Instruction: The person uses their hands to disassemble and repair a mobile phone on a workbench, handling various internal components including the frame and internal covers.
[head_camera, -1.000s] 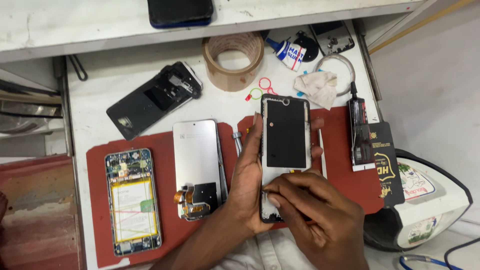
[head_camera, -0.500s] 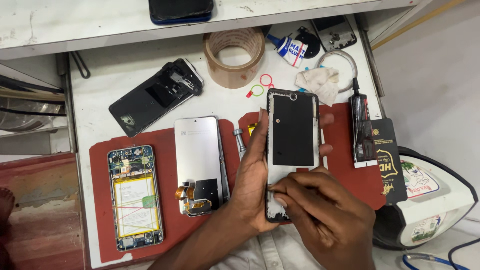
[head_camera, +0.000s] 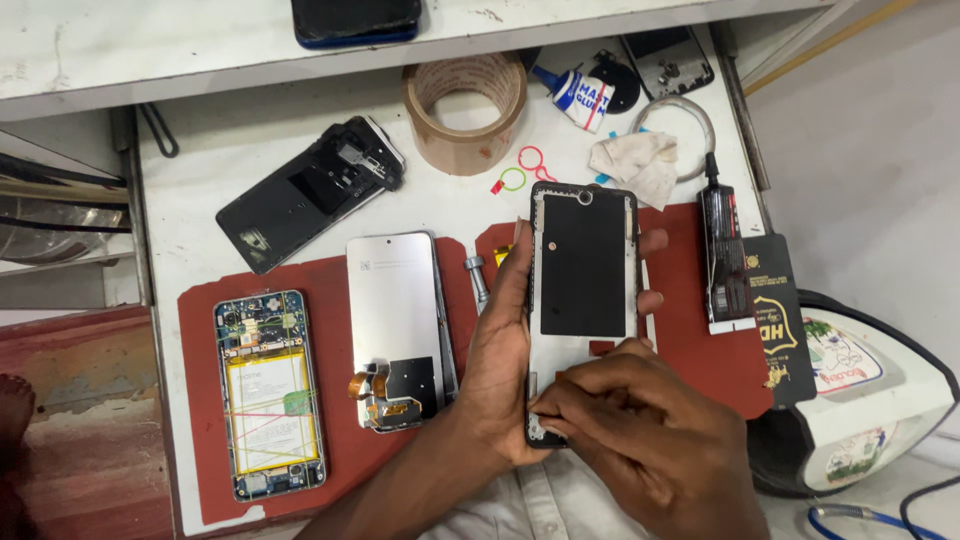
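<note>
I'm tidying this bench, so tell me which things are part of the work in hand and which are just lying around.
In hand:
phone frame, held by left hand
right hand, fingertips at its lower end

Lying about:
tape roll
glue bottle
white cloth
opened phone
screen panel
black back cover

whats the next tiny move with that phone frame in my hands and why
Probably keep the left hand cradling the phone frame and work the right hand fingertips along its bottom edge. The right fingers are already pinched at the lower left corner, the frame is lifted off the red mat, and the left thumb and fingers brace both long sides, so the grip looks steady enough.
</note>
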